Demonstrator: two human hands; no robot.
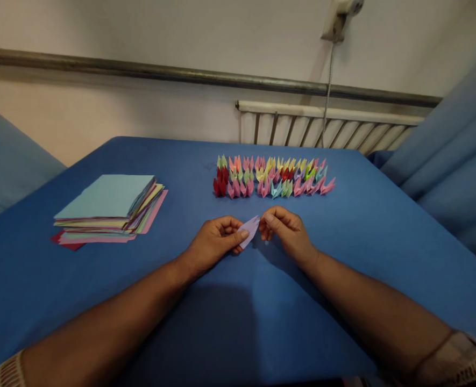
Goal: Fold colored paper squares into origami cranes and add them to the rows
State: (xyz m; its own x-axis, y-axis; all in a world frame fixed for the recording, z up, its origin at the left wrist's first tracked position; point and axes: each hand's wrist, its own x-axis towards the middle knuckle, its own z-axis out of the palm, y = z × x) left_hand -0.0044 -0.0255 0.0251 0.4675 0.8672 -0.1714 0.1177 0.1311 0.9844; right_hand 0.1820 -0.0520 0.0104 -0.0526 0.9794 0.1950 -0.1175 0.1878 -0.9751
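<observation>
A small lavender folded paper [249, 231], long and pointed like a half-made origami piece, is held above the blue table. My left hand [218, 236] grips its lower end, thumb on top and fingers curled underneath. At the paper's upper tip, the thumb and forefinger of my right hand [286, 232] are pinched together; the exact contact is partly hidden by the fingers. Beyond my hands stand rows of folded paper cranes [264, 187] in pink, red, yellow, green, blue and purple.
On the left of the blue table [173, 312] lies a stack of coloured paper sheets [106, 196], light blue on top, with uneven edges. Behind the table are a wall pipe [181, 74] and a radiator [302, 126]. Blue curtains [459, 161] hang at both sides.
</observation>
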